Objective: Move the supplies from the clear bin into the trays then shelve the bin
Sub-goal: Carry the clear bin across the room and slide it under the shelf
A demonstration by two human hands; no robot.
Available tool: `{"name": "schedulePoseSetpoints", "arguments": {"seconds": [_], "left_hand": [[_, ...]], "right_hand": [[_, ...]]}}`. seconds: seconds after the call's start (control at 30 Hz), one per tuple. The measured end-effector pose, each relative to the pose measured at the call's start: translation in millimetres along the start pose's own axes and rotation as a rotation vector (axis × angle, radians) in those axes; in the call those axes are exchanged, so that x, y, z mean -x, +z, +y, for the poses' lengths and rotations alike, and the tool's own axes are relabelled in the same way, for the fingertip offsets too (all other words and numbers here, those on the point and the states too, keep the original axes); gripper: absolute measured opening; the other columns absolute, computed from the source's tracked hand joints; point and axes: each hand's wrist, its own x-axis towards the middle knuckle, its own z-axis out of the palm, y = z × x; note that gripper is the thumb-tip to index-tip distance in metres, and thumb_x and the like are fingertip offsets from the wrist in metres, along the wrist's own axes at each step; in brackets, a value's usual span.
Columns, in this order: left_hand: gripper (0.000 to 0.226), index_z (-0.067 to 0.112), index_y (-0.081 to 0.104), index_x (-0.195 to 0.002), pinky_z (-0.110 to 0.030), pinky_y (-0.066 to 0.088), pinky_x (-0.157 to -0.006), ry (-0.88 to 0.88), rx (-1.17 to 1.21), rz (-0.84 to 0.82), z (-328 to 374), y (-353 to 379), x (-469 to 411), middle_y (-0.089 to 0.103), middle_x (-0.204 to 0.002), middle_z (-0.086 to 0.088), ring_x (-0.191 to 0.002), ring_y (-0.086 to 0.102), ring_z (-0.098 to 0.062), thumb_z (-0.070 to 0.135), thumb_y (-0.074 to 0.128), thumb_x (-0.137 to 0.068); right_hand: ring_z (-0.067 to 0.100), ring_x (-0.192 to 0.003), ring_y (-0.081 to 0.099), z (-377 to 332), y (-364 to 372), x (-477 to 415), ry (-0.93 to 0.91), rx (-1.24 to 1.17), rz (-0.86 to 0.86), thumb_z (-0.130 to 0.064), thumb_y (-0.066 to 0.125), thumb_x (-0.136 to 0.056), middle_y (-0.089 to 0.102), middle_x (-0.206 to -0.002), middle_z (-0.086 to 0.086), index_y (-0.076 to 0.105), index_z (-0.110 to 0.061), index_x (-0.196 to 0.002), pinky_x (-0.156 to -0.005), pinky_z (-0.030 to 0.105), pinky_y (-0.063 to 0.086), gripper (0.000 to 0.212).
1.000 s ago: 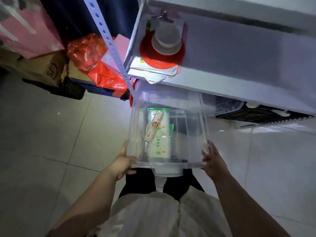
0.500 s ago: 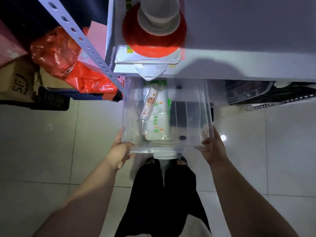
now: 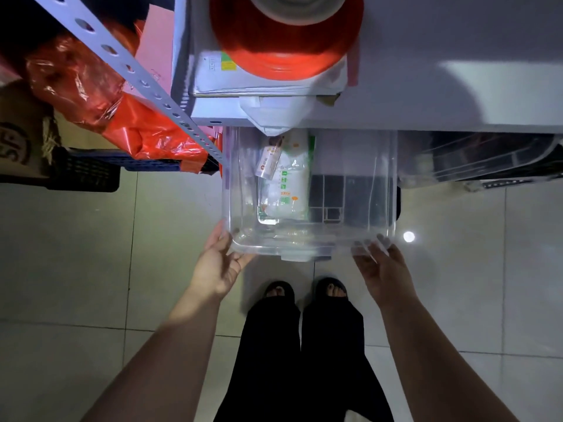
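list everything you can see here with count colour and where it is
clear bin: one, transparent, low, half under the shelf
wipes pack: one, white and green, inside the bin
small packet: one, white with red label, on the wipes pack
shelf: one, white, above the bin
round item: one, red, on the shelf
plastic bag: one, red, upper left
metal upright: one, grey, beside the bag
cardboard box: one, brown, far left
left hand: one, fingers straight, at bin's front left corner
right hand: one, fingers straight, at bin's front right corner

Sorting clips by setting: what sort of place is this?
Probably a storeroom: a perforated metal shelf post, a cardboard box, and a clear bin sitting partly under a shelf.
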Motion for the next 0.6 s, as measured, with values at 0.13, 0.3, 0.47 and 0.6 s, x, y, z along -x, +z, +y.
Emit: {"name": "schedulePoseSetpoints", "arguments": {"seconds": [0.13, 0.3, 0.47, 0.6], "left_hand": [[0.046, 0.032, 0.042, -0.138, -0.041, 0.058, -0.079, 0.044, -0.184, 0.024, 34.1, 26.6, -22.9, 0.068, -0.108, 0.004, -0.099, 0.064, -0.028, 0.006, 0.038, -0.1], [0.044, 0.034, 0.047, -0.133, -0.038, 0.057, -0.075, 0.088, -0.474, 0.107, 54.9, 43.6, -20.4, 0.063, -0.103, 0.007, -0.085, 0.062, -0.016, 0.009, 0.048, -0.096], [0.047, 0.018, 0.052, -0.128, -0.031, 0.045, -0.087, 0.524, -1.083, 0.275, 43.4, 58.8, 23.3, 0.055, -0.124, -0.008, -0.102, 0.053, -0.02, 0.009, 0.064, -0.084], [0.045, 0.012, 0.056, -0.124, -0.042, 0.042, -0.101, 0.677, -1.381, 0.054, 21.2, 105.6, 61.7, 0.058, -0.125, -0.012, -0.116, 0.052, -0.028, 0.003, 0.063, -0.08]], "right_hand": [[0.029, -0.091, 0.063, -12.3, 33.9, -14.8, -0.006, 0.048, -0.046, 0.007, 0.051, -0.092, 0.061, -0.101, 0.016, 0.049, -0.008, -0.123, -0.086, 0.047, 0.055, 0.034], [0.027, -0.104, 0.063, -21.4, 53.4, -14.0, -0.006, 0.213, 0.063, -0.004, 0.059, -0.091, 0.062, -0.113, 0.014, 0.052, -0.012, -0.128, -0.081, 0.044, 0.056, 0.038], [0.022, -0.103, 0.061, -45.1, 33.6, 16.6, -0.077, 0.256, 0.201, -0.003, 0.062, -0.087, 0.062, -0.111, 0.009, 0.054, -0.017, -0.121, -0.086, 0.044, 0.055, 0.038], [0.022, -0.097, 0.059, -86.2, -2.5, 36.2, -0.129, 0.221, 0.228, -0.004, 0.063, -0.086, 0.062, -0.113, 0.014, 0.061, -0.018, -0.11, -0.088, 0.042, 0.053, 0.028]]}}
